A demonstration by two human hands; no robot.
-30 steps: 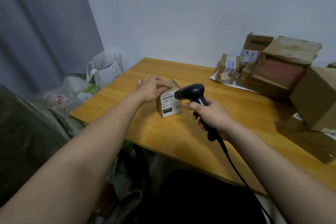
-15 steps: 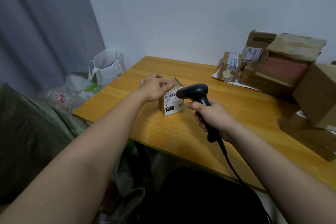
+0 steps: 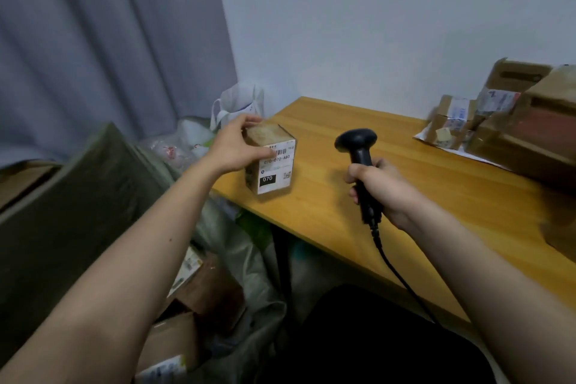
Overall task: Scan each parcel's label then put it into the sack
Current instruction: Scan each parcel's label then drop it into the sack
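A small cardboard parcel (image 3: 270, 162) with a white label marked 070 is near the left corner of the wooden table (image 3: 420, 196). My left hand (image 3: 238, 145) grips the parcel from its left and top, thumb on the label. My right hand (image 3: 378, 190) holds the black corded barcode scanner (image 3: 358, 150) upright by its handle, to the right of the parcel and apart from it. The grey-green woven sack (image 3: 243, 268) gapes open below the table's left edge, with several boxes (image 3: 199, 287) inside.
More cardboard parcels (image 3: 511, 121) are piled at the table's far right by the wall. A white bag (image 3: 240, 103) and plastic bags lie on the floor beyond the table's left end. A grey curtain hangs at left. A large dark cardboard box (image 3: 62, 221) stands at left.
My left hand has gripped the parcel and shifted it toward the table's left corner. The scanner has drawn back from the label and stands upright. My view has turned left and down toward the sack.
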